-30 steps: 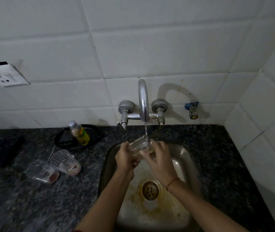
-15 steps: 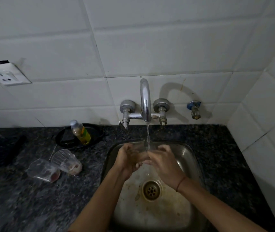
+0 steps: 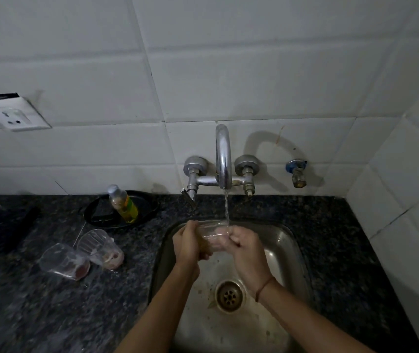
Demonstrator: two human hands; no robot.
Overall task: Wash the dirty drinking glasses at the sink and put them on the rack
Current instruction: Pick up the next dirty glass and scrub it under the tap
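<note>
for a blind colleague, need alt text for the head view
The left hand and right hand hold a clear glass under the running tap over a steel sink. Left of it, a near glass and a far glass, both dirty, lie on their sides on the counter by a bottle.

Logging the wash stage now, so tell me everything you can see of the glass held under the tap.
The glass is a clear tumbler, see-through and colourless, looking like glass or clear plastic. It is held over the sink between both hands, apparently tilted on its side. The left hand wraps one end and the right hand grips the other. The stream from the tap falls on it near the right hand's fingers. Residue inside cannot be judged.
</note>
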